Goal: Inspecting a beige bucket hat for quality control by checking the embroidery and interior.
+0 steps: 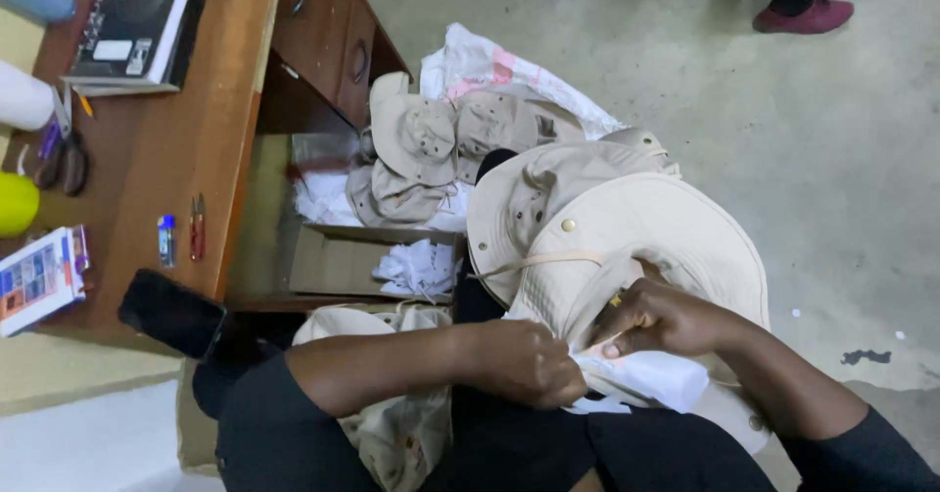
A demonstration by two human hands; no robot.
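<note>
The person sits with a beige hat (646,237) on the lap, its wide brim spread toward the floor (832,140) and its strap lying across the crown. The left hand (524,360) is clenched at the inner edge of the hat, fingers (563,379) curled around a bit of white paper (656,374) and the cloth beneath it. The right hand (656,318) presses down on the same spot, its fingertips pinching the white paper against the hat's edge; both hands are touching each other's work area, just beside one another. A small brass snap (568,225) shows on the crown.

Beyond the lap, a pile of hats (441,149) in the same beige lies on a white sack (499,71) on the floor. Near it stands an open cardboard box (338,262) with crumpled white paper (416,267) inside. To the left is a wooden counter (186,159) with drawers; on it lie a dark book (132,22), scissors (64,154), a small red clipper (197,226), a small blue bottle (167,240) and a colourful carton (37,279). A black phone (171,311) rests at the counter's near edge. At the top of the view, another person's red shoes (803,14) stand on the floor, well apart from the hands.
</note>
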